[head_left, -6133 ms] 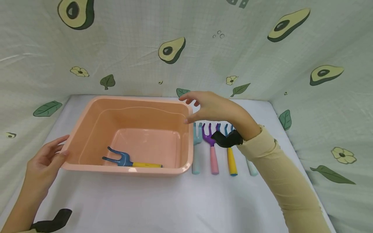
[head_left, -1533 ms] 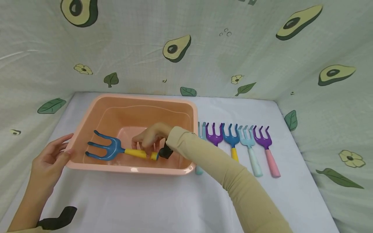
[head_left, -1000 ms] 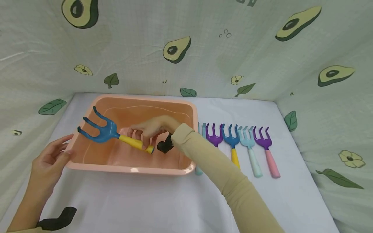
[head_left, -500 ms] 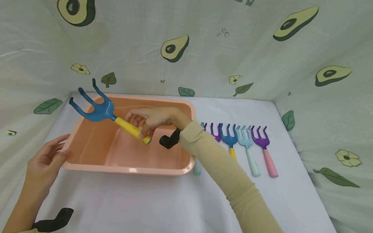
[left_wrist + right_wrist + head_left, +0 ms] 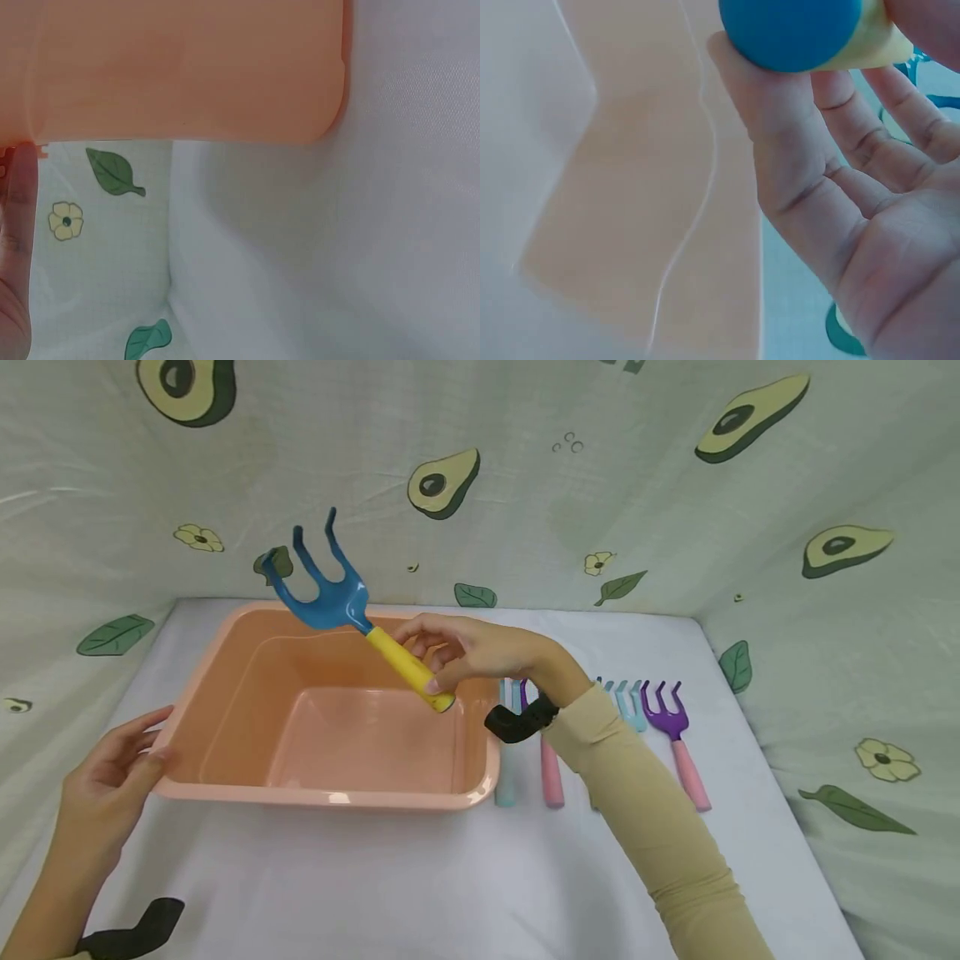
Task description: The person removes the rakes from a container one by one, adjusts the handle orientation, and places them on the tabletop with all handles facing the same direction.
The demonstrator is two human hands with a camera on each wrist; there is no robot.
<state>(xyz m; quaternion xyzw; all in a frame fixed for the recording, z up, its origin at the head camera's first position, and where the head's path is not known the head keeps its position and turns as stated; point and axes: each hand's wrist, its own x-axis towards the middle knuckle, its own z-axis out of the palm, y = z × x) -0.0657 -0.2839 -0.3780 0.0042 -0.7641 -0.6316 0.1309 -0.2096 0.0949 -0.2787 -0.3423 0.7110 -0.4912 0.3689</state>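
Observation:
My right hand [image 5: 491, 647] pinches the yellow handle of a blue garden hand fork [image 5: 341, 603], holding it above the back part of a peach plastic basin [image 5: 322, 797]. Its three tines point up and to the left. In the right wrist view, the handle's round blue end [image 5: 791, 30] sits between thumb and fingers. My left hand [image 5: 112, 777] grips the basin's left rim, thumb on the near side and fingers behind. The left wrist view shows the thumb [image 5: 16, 217] against the basin wall [image 5: 187, 75]. Nothing lies inside the basin.
Right of the basin, several more hand forks lie in a row on the white cloth [image 5: 420, 885]: a purple one with a pink handle [image 5: 667, 720], light blue ones [image 5: 506, 785], others partly behind my right forearm. An avocado-print curtain [image 5: 525, 527] stands behind and at both sides.
The blue fork lay in the basin earlier; my right hand took its handle, lifted it out and carried it up and to the right. The left hand keeps its hold on the rim.

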